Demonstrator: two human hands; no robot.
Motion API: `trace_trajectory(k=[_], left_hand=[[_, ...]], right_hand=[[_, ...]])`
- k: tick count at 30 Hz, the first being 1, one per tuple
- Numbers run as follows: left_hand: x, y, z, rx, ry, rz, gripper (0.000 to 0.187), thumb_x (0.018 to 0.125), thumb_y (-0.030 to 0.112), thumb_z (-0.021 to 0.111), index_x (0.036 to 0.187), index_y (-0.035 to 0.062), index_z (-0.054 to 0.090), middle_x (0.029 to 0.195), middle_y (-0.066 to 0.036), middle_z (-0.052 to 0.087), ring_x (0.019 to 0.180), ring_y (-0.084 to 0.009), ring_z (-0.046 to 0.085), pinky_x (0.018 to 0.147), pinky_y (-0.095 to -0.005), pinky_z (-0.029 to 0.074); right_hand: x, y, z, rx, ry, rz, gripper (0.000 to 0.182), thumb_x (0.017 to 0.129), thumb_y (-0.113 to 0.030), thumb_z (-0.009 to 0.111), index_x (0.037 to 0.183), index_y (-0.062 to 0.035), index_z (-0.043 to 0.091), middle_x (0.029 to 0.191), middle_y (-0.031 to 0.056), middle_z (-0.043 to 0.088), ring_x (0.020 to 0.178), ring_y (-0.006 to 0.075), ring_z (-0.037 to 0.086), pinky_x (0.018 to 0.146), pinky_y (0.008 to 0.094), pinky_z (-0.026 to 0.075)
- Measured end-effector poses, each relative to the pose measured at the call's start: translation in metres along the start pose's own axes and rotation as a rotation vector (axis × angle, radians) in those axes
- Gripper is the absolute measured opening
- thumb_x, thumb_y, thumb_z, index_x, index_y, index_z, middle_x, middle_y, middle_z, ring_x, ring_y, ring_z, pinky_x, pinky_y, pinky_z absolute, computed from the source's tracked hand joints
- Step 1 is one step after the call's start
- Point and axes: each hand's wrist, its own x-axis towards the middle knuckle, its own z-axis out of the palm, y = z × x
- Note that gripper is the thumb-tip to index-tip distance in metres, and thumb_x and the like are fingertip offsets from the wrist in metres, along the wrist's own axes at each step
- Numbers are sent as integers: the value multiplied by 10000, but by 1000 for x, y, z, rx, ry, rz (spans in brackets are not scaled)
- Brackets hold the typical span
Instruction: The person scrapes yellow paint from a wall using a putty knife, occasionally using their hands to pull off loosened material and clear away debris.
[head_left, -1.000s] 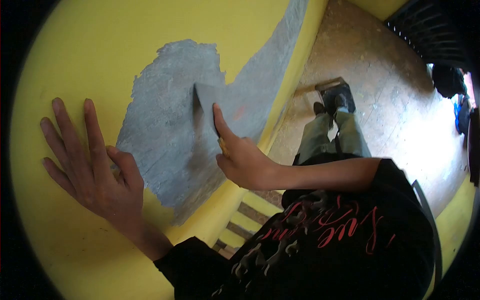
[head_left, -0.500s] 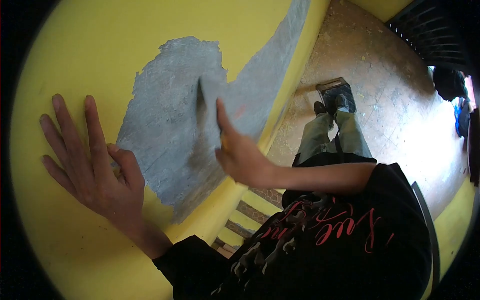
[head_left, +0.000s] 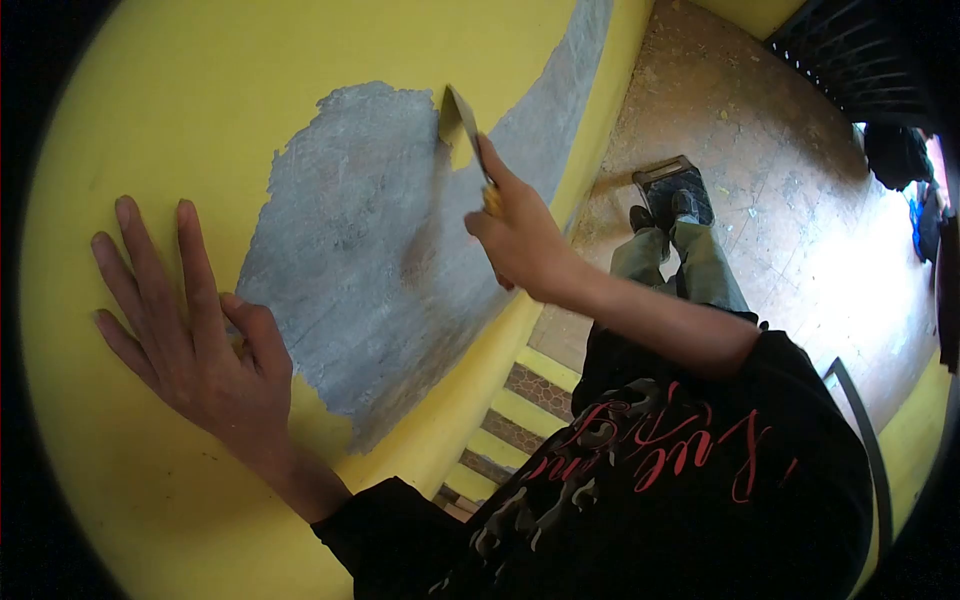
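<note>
My left hand (head_left: 205,350) lies flat against the yellow wall (head_left: 130,480), fingers spread, its thumb at the edge of a bare grey patch (head_left: 340,230). In my right hand (head_left: 525,235) is a scraper (head_left: 460,125), gripped by a handle that shows a bit of yellow. The scraper's blade rests near the ragged paint edge at the upper right of the patch, beside a tongue of yellow paint. Most of the handle is hidden by my fingers. Grey surface also runs up as a strip toward the top right.
My feet stand on a small dark stool (head_left: 675,190) over a dusty brown floor (head_left: 740,130). Steps with patterned tile (head_left: 540,390) lie below the wall. A black slatted object (head_left: 850,60) is at upper right, with a dark bag-like bundle (head_left: 895,155) below it.
My right hand has moved up and to the right with the scraper, from the middle of the grey patch to its upper paint edge. My left hand stays nearly in place.
</note>
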Motion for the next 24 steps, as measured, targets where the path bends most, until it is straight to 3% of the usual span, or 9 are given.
trace_trajectory(k=[3,4,6,9,11,13,15,21,24], left_hand=[[-4,3,-3,-2,-17,-4,618,767,93,436,1371,204,510,1491,-62,385,1387,-307,333,1086,-566,223],[-2,3,-3,3,-8,-14,615,770,92,431,1369,204,513,1489,-66,388,1386,-308,336,1087,-563,223],[-1,4,-7,34,-22,-25,610,770,95,430,1364,199,519,1486,-72,391,1382,-312,341,1086,-564,223],[-3,6,-7,56,-65,-19,601,768,104,432,1355,189,530,1482,-84,396,1376,-321,351,1083,-566,224],[0,5,-6,67,-48,-23,597,767,110,434,1351,183,535,1481,-90,397,1372,-326,355,1080,-569,224],[1,9,-5,39,-27,-56,655,698,106,469,1341,207,543,1454,-89,434,1363,-331,370,1144,-508,140],[0,10,-5,44,-34,-61,645,705,108,462,1338,205,546,1454,-96,433,1362,-336,369,1141,-511,145],[-2,9,-7,104,-79,-58,606,738,124,440,1329,193,555,1450,-122,432,1360,-354,366,1127,-523,172],[-2,8,-10,102,-86,-49,581,776,135,423,1341,194,542,1460,-120,419,1357,-361,367,1099,-551,200]], right_hand=[[-18,5,17,21,-17,69,821,817,-2,504,1502,-57,54,686,144,583,503,255,555,532,351,501],[-29,43,35,-101,34,-192,815,821,-6,505,1504,-68,64,691,158,573,534,287,561,581,364,510],[-33,60,36,-226,83,-450,808,826,-9,505,1506,-79,73,696,172,563,564,319,568,631,378,518],[-49,45,12,-200,-100,-163,789,838,-13,499,1509,-108,94,788,241,572,686,389,596,725,398,504],[-46,31,-5,-182,-140,-20,821,812,2,477,1503,-116,49,734,301,584,710,496,591,638,503,465],[-46,46,3,-172,-106,-95,822,819,7,474,1507,-129,45,705,291,573,668,484,584,627,504,455],[-41,49,14,-154,-112,-52,809,859,-20,500,1518,-150,49,767,249,549,661,374,579,674,373,476],[-39,30,26,-5,-154,117,819,876,-24,490,1518,-151,-3,684,169,520,544,261,534,587,355,477],[-31,36,32,14,-20,-5,820,880,-25,483,1515,-141,-23,654,120,502,465,202,477,491,344,466]])
